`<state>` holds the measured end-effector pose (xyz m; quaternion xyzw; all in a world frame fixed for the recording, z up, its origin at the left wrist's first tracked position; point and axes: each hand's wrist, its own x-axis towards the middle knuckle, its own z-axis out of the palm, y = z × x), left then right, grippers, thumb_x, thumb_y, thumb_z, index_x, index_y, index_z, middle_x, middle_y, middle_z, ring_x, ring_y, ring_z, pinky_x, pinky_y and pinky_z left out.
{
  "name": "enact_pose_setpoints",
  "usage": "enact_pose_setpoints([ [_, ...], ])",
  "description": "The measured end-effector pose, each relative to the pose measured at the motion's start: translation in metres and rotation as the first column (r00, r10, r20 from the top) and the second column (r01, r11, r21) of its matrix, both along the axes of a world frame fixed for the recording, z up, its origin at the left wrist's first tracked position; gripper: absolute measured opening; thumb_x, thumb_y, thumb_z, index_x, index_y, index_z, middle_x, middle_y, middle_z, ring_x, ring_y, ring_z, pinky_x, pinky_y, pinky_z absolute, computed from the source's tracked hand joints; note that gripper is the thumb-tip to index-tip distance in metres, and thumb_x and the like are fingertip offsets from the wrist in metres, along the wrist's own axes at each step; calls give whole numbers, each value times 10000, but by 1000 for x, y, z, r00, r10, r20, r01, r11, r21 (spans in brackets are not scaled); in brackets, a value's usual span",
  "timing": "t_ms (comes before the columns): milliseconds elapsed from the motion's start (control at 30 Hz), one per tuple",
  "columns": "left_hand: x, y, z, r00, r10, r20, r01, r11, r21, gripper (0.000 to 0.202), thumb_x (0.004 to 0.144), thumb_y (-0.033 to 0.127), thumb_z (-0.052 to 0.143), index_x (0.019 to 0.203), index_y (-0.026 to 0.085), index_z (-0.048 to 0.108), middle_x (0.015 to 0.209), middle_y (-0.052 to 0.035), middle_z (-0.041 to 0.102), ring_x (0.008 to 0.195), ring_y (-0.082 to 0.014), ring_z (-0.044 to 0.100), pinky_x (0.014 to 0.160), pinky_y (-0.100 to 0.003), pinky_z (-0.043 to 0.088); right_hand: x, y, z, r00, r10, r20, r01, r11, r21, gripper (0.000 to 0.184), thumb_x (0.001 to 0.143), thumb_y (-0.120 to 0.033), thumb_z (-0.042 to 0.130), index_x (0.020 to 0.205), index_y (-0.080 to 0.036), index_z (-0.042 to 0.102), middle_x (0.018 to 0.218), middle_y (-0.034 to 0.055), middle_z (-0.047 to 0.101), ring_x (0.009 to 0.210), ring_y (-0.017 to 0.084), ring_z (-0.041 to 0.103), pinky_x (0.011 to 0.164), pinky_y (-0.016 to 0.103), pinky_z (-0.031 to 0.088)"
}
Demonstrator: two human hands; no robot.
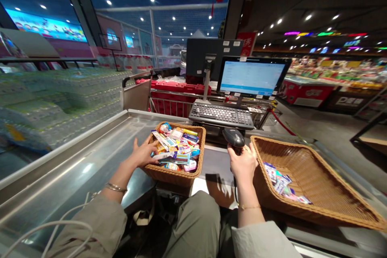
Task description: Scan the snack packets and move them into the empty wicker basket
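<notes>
Head view, barcode scanner (pixel 233 137) clenched by right hand (pixel 242 165), left hand (pixel 145 152) held open on packets (pixel 178 145) in wicker basket (pixel 203 145), labels illegible

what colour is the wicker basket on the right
The wicker basket is golden tan with a woven pattern, best seen in the head view.

One left hand (pixel 145 152), one right hand (pixel 242 164) — one full wicker basket (pixel 169 176), one near-empty wicker basket (pixel 305 177) — one barcode scanner (pixel 234 137), one keyboard (pixel 221 115), one monitor (pixel 251 75).
</notes>
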<state>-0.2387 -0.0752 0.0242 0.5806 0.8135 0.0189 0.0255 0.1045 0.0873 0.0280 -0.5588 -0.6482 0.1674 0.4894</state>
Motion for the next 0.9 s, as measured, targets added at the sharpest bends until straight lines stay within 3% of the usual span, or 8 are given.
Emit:
enact_pose_setpoints([
  [67,-2,-1,-2,1000,-4,26,4,1000,26,162,737,426,718,856,317,724,1471,-19,526,1489,-378,213,1035,-808,-66,0,-1,0,1000,-1,-3,1,1000,2,363,743,-490,590,897,-179,698,1211,167,661,1369,350,375,1069,553,274],
  [200,-4,-1,-3,998,14,64,-20,996,85,237,788,447,648,996,349,708,1278,-11,691,1426,-332,381,1107,-736,-65,1,-2,2,1000,-4,-4,4,1000,3,360,742,-488,587,890,-179,696,1199,169,668,1377,345,379,1078,551,276],
  [333,2,7,3,996,-35,78,19,980,197,238,825,478,594,1004,379,714,1261,28,699,1363,-311,477,1141,-672,-116,1,-2,3,1000,-9,-8,9,1000,10,360,741,-491,580,880,-180,695,1183,169,674,1377,343,382,1079,543,289],
  [533,26,29,11,999,-41,-34,51,922,384,236,850,442,597,1043,388,721,1183,2,736,1233,-287,596,1139,-666,-133,3,-1,1,1000,6,-2,-6,998,57,360,770,-506,554,861,-190,700,1152,140,690,1370,339,387,1079,509,299],
  [800,61,56,10,989,17,-144,67,828,557,219,899,372,578,1056,342,728,1099,-50,746,1183,-282,610,1145,-661,-146,3,0,0,998,60,29,-62,995,76,313,771,-462,595,871,-190,712,1185,118,686,1398,322,354,1105,507,280],
  [900,71,64,12,987,36,-155,64,803,593,200,899,356,587,1035,325,730,1139,-52,734,1249,-304,564,1130,-688,-152,4,2,-1,993,96,63,-101,992,72,334,766,-483,603,889,-195,718,1205,112,680,1403,333,340,1098,544,276],
])
